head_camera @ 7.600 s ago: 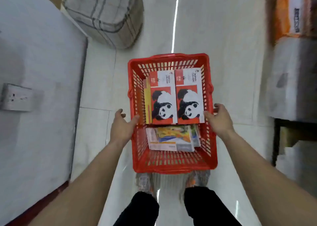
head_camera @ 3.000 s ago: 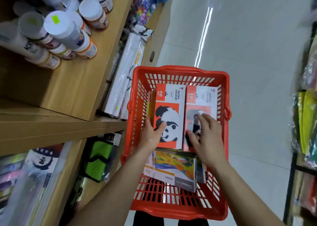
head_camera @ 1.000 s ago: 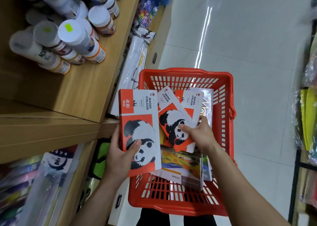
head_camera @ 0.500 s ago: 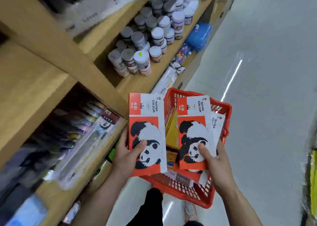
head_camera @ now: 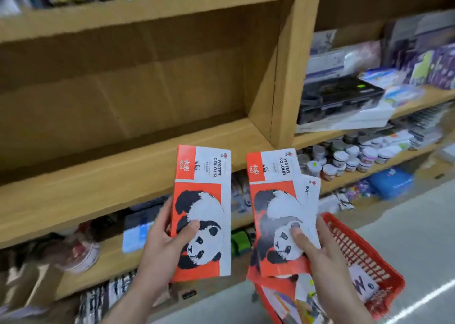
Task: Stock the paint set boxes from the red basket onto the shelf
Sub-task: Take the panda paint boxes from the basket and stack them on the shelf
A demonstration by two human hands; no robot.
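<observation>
Before the wooden shelf [head_camera: 138, 151], the left hand [head_camera: 162, 247] gripped one panda paint box [head_camera: 202, 210]; the right hand [head_camera: 317, 254] clutched two more boxes [head_camera: 278, 208], the red basket [head_camera: 364, 254] lower right of the shelf.

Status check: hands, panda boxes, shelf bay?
Left hand grips one panda box. Right hand grips two overlapped boxes. Shelf bay ahead, nothing blocking.

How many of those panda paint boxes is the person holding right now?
3 that I can see. One front panda box is in the left hand. The right hand holds another panda box with a second box fanned behind it; more may be hidden.
</observation>
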